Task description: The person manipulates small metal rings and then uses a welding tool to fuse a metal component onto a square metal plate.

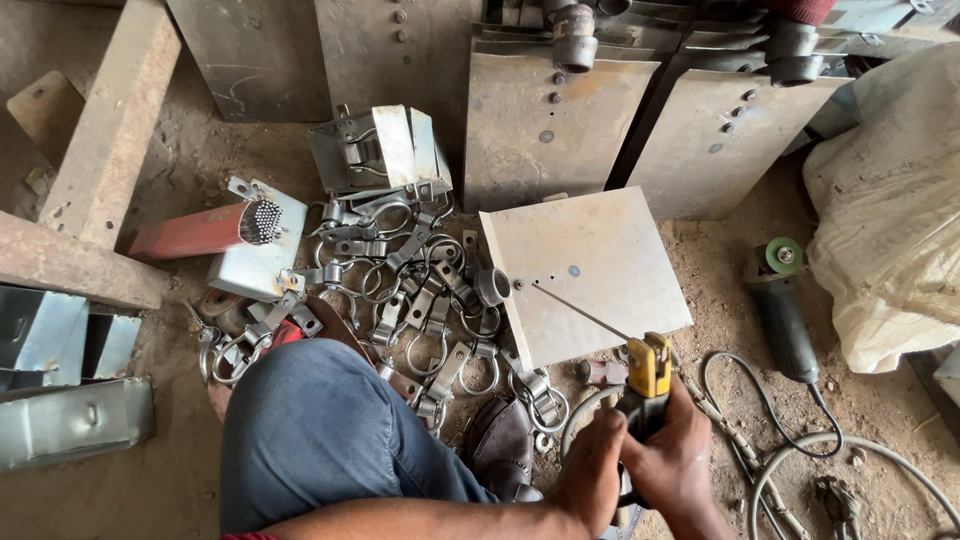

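Soft, even daylight fills my view, bright enough to read every part without harsh contrast. Shadows are faint and short, pooling just under the square steel plate (pixel 590 272) and among the pile of metal clamps (pixel 420 290). The plate shows a mild pale sheen, no hard glare. The white sack (pixel 885 200) at the right looks slightly washed out. Focus is sharp across the floor (pixel 150 480); straight edges bow a little toward the corners.

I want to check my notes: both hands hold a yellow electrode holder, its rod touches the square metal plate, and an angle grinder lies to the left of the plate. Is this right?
Not quite. In the head view the angle grinder lies to the right of the square metal plate, not the left. The rest stands: both hands, left and right, hold the yellow electrode holder, whose rod touches the plate.
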